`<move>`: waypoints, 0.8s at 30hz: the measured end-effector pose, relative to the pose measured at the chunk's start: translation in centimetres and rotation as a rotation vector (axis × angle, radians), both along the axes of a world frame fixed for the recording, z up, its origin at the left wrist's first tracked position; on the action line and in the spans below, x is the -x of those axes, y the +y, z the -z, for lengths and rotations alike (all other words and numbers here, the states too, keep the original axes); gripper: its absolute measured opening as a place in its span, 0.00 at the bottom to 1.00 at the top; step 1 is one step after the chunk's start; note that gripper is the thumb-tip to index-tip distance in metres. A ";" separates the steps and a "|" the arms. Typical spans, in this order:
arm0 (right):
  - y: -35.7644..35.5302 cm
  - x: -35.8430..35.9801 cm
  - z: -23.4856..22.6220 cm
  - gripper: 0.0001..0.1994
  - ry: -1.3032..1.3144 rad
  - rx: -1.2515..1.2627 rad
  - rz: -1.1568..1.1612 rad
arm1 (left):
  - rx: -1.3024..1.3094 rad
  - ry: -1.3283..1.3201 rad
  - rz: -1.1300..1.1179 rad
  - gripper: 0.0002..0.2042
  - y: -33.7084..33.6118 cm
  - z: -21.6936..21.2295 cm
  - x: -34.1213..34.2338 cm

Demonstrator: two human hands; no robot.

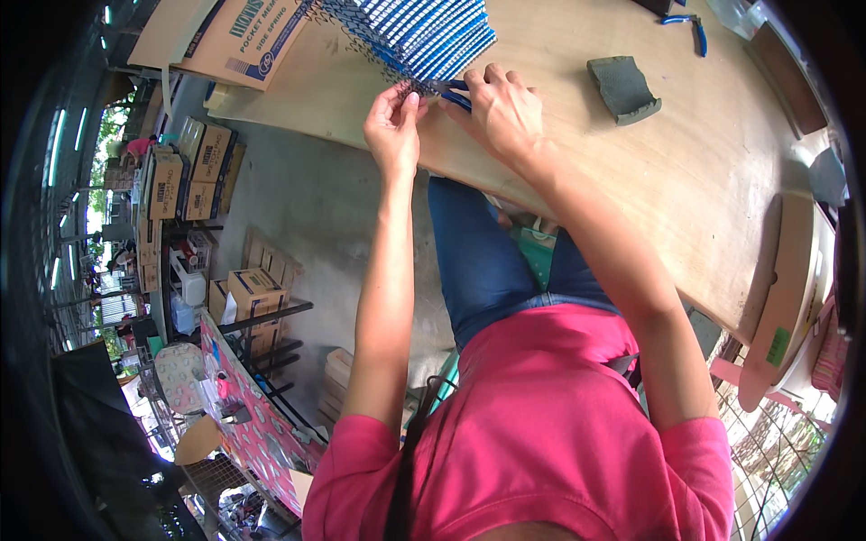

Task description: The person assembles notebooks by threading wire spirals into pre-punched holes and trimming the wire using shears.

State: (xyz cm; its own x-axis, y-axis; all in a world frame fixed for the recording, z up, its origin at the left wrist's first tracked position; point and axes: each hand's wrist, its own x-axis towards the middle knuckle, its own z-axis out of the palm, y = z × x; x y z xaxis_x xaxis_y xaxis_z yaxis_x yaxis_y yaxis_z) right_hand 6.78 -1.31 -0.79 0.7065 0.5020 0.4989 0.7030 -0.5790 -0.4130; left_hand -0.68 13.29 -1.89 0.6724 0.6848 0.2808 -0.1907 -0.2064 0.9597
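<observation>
At upper centre, the left hand (394,131) pinches wire coils (388,68) as the right hand (507,110) clamps blue pliers (457,98), apparently wire-working that next needs steadiness.

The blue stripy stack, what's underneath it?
Pale wooden tabletop shows beside the blue stripy stack, and the right hand holds blue-handled pliers at its near end. Whatever lies directly underneath is covered, so I can't tell.

Spiral notebooks (428,32) and large cardboard box (239,41): cut off by the upper picture edge; pliers (457,98): partly covered by the right hand (507,106); their tips at the wire coils (368,43): too small to tell.
</observation>
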 end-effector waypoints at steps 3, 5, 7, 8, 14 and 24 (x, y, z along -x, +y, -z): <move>0.3 -1.0 -0.4 0.22 0.254 0.079 -0.125 | 0.001 -0.010 -0.009 0.10 -0.2 -0.2 -0.3; 0.2 -1.0 -0.4 0.22 0.296 0.089 -0.138 | -0.010 0.009 -0.022 0.10 0.0 -0.4 -0.2; 0.1 -0.5 -0.4 0.22 0.243 0.067 -0.096 | -0.014 0.003 -0.018 0.10 0.0 -0.4 0.1; -0.1 0.1 -0.3 0.22 0.170 0.040 -0.049 | -0.016 0.000 -0.016 0.10 0.0 -0.4 0.2; 0.2 0.3 -0.4 0.22 -0.014 -0.044 0.031 | 0.016 -0.054 0.012 0.10 0.1 -0.8 0.0; 0.7 -0.6 -1.6 0.23 0.257 0.066 -0.138 | -0.104 -0.009 -0.010 0.10 1.2 -0.7 0.0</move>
